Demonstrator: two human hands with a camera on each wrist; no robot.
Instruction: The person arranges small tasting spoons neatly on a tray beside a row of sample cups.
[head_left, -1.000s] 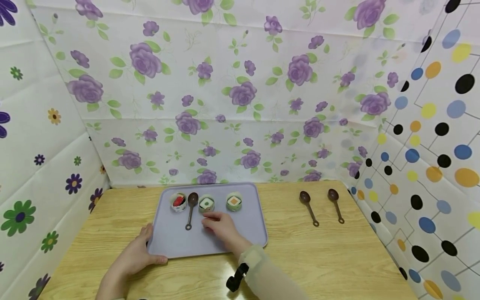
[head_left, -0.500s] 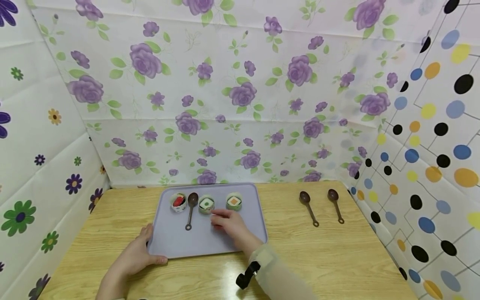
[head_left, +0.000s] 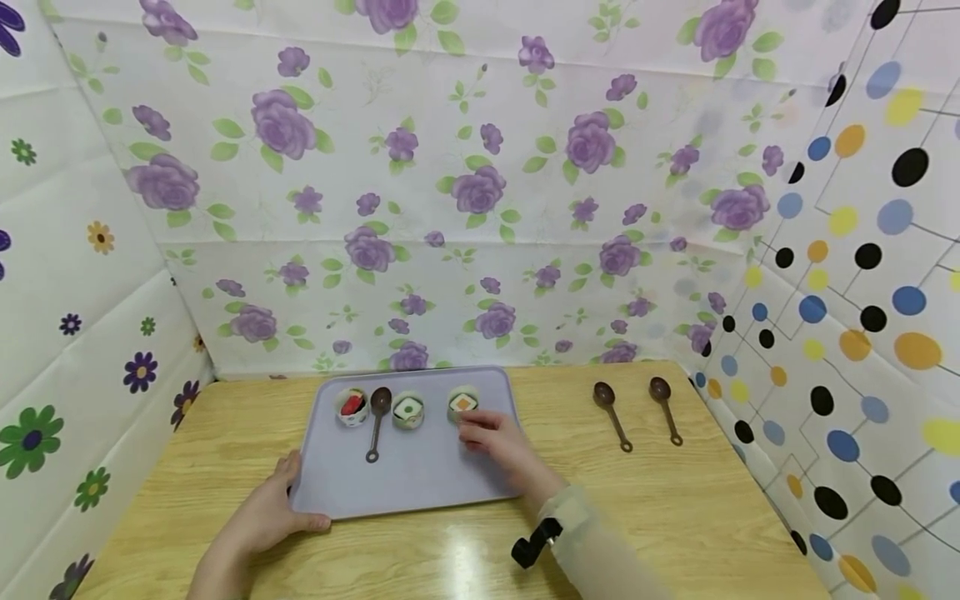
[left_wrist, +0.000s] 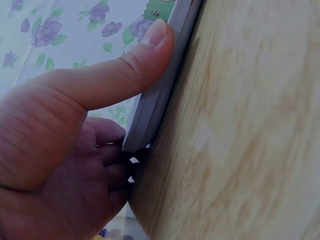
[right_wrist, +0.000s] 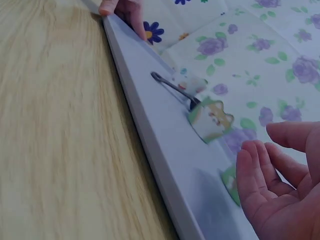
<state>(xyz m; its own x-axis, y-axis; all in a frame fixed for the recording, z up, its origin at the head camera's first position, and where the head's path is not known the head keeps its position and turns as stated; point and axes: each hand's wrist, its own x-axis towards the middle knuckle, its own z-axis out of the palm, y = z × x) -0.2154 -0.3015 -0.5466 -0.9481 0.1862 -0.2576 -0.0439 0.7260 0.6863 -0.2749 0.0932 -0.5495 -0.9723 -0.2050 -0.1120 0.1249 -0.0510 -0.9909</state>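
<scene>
My left hand (head_left: pixel 270 508) grips the near-left corner of a lavender tray (head_left: pixel 427 483). In the left wrist view, its thumb lies along the rim and its fingers curl against the corner. My right hand (head_left: pixel 502 446), holding nothing, hovers over the tray's right part, fingers loosely bent. Its fingertips are right by a small green cup (head_left: pixel 457 417) holding a white piece with an orange square. Left of that stands another green cup (head_left: pixel 408 423) with a green-centred white piece. A brown spoon (head_left: pixel 377 429) lies between it and a pale cup (head_left: pixel 354 419) with red contents.
Two more brown spoons, one nearer (head_left: pixel 612 414) and one farther right (head_left: pixel 665 408), lie on the wooden table (head_left: pixel 637 517) right of the tray. Flowered sheets (head_left: pixel 420 192) rise behind and at the left; a dotted sheet (head_left: pixel 847 383) stands at the right.
My right hand has moved right across the tray, from the middle green cup to the right one. The left hand keeps its place at the corner. The head view has shifted slightly.
</scene>
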